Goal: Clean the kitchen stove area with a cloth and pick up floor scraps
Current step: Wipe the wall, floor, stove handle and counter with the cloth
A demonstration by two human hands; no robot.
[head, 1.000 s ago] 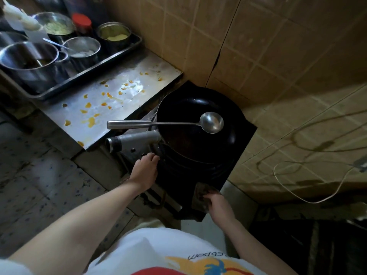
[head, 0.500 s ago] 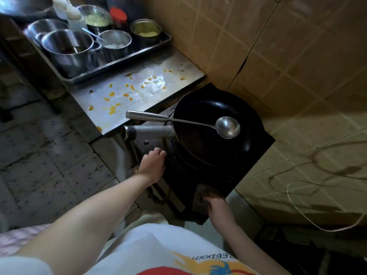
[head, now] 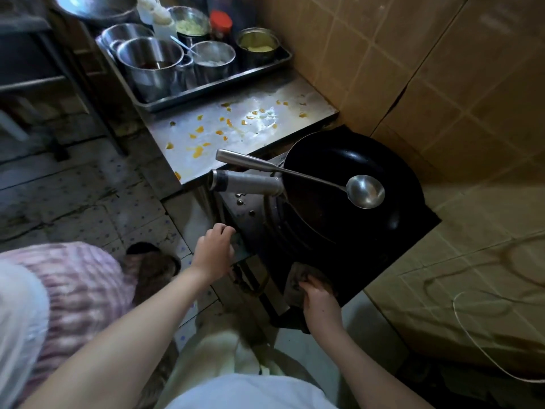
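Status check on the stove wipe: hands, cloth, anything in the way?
Right hand pressing cloth on stove front edge. Left hand braced on stove's left side, holding nothing visible. Wok with ladle on burner; scraps on counter unwiped.

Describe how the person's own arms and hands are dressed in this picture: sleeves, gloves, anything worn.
Both arms are bare from wrist to past the elbow. The left hand and right hand wear no gloves, and no rings, watch or bands show. A white sleeve edge shows at the left shoulder. The shirt is white.
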